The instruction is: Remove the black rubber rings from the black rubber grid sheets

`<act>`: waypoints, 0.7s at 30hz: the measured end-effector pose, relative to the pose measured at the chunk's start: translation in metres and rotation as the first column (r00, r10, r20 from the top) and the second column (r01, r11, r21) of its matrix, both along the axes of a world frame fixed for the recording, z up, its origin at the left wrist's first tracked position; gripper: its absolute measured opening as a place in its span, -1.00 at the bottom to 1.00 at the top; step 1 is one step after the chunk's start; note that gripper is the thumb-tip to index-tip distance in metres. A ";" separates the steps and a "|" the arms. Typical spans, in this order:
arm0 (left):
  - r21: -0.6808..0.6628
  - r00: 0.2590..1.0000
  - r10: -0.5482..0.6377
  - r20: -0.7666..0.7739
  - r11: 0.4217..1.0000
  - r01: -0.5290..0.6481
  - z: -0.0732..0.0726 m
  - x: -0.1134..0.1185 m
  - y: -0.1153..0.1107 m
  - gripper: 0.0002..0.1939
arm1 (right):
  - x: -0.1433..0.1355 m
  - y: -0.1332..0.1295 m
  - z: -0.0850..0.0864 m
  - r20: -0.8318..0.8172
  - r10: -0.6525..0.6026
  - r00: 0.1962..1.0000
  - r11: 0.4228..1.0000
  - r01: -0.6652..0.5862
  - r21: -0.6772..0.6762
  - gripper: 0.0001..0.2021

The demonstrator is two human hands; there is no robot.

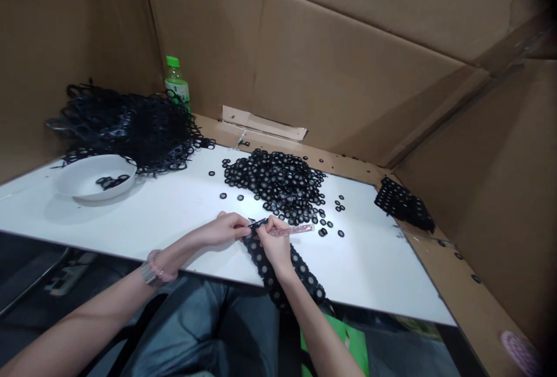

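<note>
A black sheet set with rows of round grey-centred discs [308, 277] lies over the table's front edge and hangs down below it. My left hand [223, 229] is closed, its thumb and fingers pinching the sheet's upper left end. Close beside it, my right hand [275, 246] grips a slim pen-like tool with a clear, pinkish handle [301, 229] that points right. The tool's tip is hidden by my fingers at the sheet's top end. A thin dark piece [256, 222] shows between the two hands; its kind is unclear.
Just beyond my hands spreads a heap of small black rings [278, 180]. To the left stand a white bowl [73, 180] with a few rings, a tangled black pile [134, 124] and a green-capped bottle [177, 84]. Another black disc sheet [402, 203] lies right. Cardboard walls [348, 64] enclose the table.
</note>
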State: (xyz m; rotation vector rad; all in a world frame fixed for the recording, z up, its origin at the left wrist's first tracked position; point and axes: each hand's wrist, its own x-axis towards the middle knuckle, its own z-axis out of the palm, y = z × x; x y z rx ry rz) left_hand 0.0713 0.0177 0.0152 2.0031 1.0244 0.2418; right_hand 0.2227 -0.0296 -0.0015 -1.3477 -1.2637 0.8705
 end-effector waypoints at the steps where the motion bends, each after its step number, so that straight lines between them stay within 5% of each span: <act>1: -0.004 1.000 0.006 0.017 1.000 -0.006 -0.001 0.000 -0.001 -0.69 | 0.000 0.000 0.000 0.025 -0.001 1.000 1.000 0.001 0.009 -0.75; 10: -0.136 0.989 0.014 0.147 0.991 0.006 -0.003 0.001 -0.002 -0.61 | -0.005 -0.001 -0.003 0.202 0.002 0.979 0.995 -0.023 0.098 -0.73; 14: -0.148 0.987 0.029 0.157 0.989 -0.006 -0.005 0.000 -0.001 -0.60 | 0.001 0.000 0.001 -0.005 -0.008 1.000 0.999 0.009 0.048 -0.71; 18: -0.184 0.970 0.063 0.237 0.983 -0.018 -0.002 0.000 -0.004 -0.61 | 0.043 -0.006 0.015 -0.118 -0.246 0.962 0.954 0.262 0.143 -0.72; 21: -0.330 0.920 0.119 0.373 0.944 0.012 0.008 0.005 -0.014 -0.62 | 0.097 -0.018 0.021 0.233 -0.397 0.888 0.896 0.320 0.307 -0.77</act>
